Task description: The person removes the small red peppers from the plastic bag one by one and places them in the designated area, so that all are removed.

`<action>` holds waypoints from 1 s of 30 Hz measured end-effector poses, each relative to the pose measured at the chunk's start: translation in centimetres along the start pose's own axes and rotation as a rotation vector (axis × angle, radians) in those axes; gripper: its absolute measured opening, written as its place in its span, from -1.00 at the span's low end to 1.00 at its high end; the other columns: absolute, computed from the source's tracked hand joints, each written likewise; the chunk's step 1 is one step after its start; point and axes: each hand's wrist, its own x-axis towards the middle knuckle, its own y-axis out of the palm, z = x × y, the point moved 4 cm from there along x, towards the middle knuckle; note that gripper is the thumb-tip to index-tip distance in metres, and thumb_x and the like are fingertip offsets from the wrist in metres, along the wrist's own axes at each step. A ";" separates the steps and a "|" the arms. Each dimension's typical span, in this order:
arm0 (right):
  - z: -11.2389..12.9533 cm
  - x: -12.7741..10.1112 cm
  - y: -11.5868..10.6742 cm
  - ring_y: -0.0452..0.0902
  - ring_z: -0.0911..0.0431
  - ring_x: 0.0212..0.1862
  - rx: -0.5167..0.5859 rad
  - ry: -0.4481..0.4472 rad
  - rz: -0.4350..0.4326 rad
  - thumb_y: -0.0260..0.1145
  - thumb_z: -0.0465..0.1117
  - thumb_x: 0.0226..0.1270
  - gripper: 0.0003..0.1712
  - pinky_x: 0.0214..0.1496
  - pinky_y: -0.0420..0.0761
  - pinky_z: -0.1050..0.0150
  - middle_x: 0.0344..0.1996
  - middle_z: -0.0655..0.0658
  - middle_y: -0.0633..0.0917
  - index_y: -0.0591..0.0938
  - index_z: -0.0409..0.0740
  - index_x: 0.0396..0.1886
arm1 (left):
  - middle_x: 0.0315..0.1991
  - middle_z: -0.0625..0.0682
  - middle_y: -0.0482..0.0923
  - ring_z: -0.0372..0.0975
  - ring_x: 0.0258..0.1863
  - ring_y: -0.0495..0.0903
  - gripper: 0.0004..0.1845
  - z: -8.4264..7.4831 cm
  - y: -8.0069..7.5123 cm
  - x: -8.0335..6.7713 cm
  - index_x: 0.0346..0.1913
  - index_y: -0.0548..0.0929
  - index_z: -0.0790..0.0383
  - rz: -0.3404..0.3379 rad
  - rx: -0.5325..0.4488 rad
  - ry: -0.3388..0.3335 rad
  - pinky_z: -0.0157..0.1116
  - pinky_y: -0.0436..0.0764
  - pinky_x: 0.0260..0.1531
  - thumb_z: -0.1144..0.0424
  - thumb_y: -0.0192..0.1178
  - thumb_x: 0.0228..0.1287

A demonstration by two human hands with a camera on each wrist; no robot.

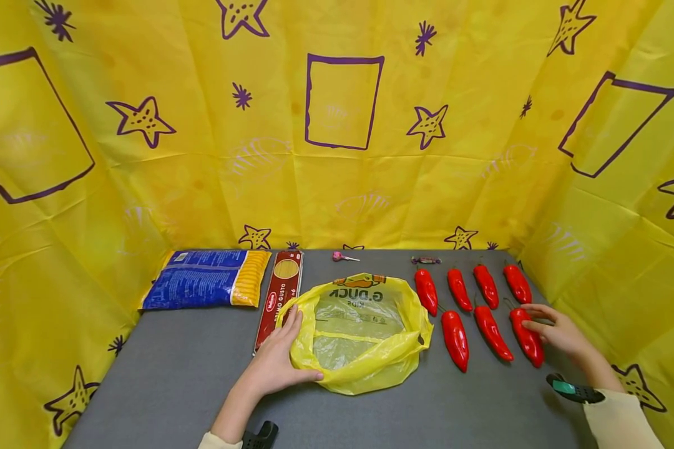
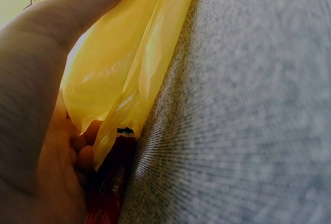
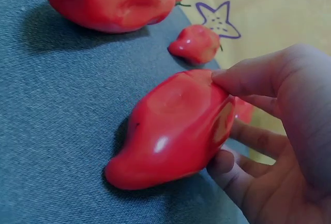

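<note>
A grey table (image 1: 174, 374) stands inside a yellow cloth backdrop (image 1: 342, 187) printed with purple stars and rectangles.

At the middle of the table lies an open yellow plastic bag (image 1: 359, 333); its print, seen upside down from the head view, reads "G.DUCK" with "KIDS" beneath and an orange duck figure. The left hand (image 1: 278, 362) holds the bag's rim at its nine o'clock side: the thumb lies along the lower edge and the fingers curl over the rim, and the left wrist view shows the yellow film pinched between thumb and fingers.

At the bag's three o'clock, seven red peppers lie in two rows, four behind and three in front. The right hand (image 1: 558, 330) holds the rightmost pepper of the front row (image 1: 528, 340); the right wrist view shows the thumb pressed on its top and the curled fingers underneath, with the pepper lying on the table. Just beside it, toward the bag, lie the other two front peppers (image 1: 491, 330) (image 1: 455, 340).

At the bag's nine o'clock, just beyond the left hand, lies a long red spaghetti pack (image 1: 281, 293) labelled "PRIMO GUSTO". Further out in the same direction lies a blue and yellow bag (image 1: 208, 287) whose print is too small to read. At twelve o'clock, near the backdrop, lie a pink lollipop (image 1: 341, 256) and a small wrapped sweet (image 1: 425, 260).
</note>
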 end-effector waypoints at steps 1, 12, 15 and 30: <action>-0.1 0.1 0.0 0.50 0.46 -0.12 0.004 0.003 0.004 0.27 -0.08 0.61 -0.32 -0.17 0.69 0.28 0.30 -0.63 0.51 0.37 -0.51 0.44 | 0.76 0.09 -0.15 0.33 0.58 0.19 0.51 0.0 0.0 0.0 0.72 0.04 0.24 -0.001 -0.001 0.000 0.40 0.15 0.49 -0.48 0.58 -0.17; -1.7 0.6 0.2 0.42 0.50 -0.14 -0.002 0.013 0.006 0.20 0.02 0.66 -0.28 -0.18 0.61 0.26 0.34 -0.56 0.52 0.35 -0.41 0.53 | 0.76 0.07 -0.17 0.33 0.57 0.20 0.52 -0.1 -0.1 -0.1 0.73 0.01 0.21 0.001 -0.004 -0.003 0.39 0.15 0.49 -0.48 0.58 -0.16; -1.8 0.4 0.2 0.42 0.50 -0.13 0.002 0.020 -0.005 0.19 0.04 0.67 -0.27 -0.17 0.62 0.26 0.36 -0.55 0.51 0.33 -0.39 0.54 | 0.76 0.05 -0.18 0.31 0.58 0.19 0.52 -0.2 -0.2 0.0 0.73 -0.01 0.19 0.000 -0.015 0.000 0.40 0.15 0.49 -0.47 0.58 -0.16; -0.3 -0.9 -0.8 0.56 0.44 -0.22 -0.050 -0.025 -0.165 0.26 0.07 0.62 -0.27 -0.27 0.63 0.34 0.24 -0.41 0.62 0.40 -0.39 0.48 | 0.76 0.07 -0.16 0.19 0.67 0.04 0.43 -1.6 -2.1 -0.7 0.74 0.04 0.08 -0.115 -0.063 0.035 0.38 0.21 0.48 -0.29 0.67 -0.11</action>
